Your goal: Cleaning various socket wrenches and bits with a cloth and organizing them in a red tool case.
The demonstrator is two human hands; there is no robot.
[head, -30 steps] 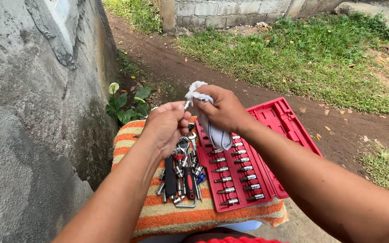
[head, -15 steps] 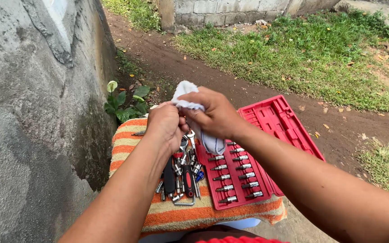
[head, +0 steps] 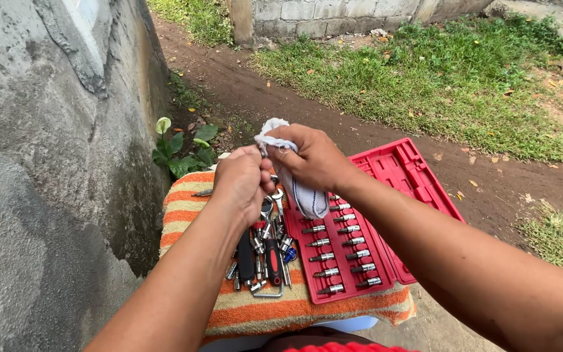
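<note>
A: Logging from largest down. The red tool case (head: pixel 386 195) is lying open on the striped orange towel (head: pixel 249 306), rows of sockets sitting in its near tray; a loose pile of tools (head: pixel 265 251) is lying just left of it.

B: And the hands?

A: The right hand (head: pixel 314 160) is gripping a white rag (head: pixel 301 192), bunched over the fingers. The left hand (head: pixel 242 179) is closed, touching the rag; whatever small piece it is pinching is hidden.

B: Step?

A: Judging it as wiping a small part, held above the pile. Next likely calls for turning the piece within the rag, gripping firmly.
</note>
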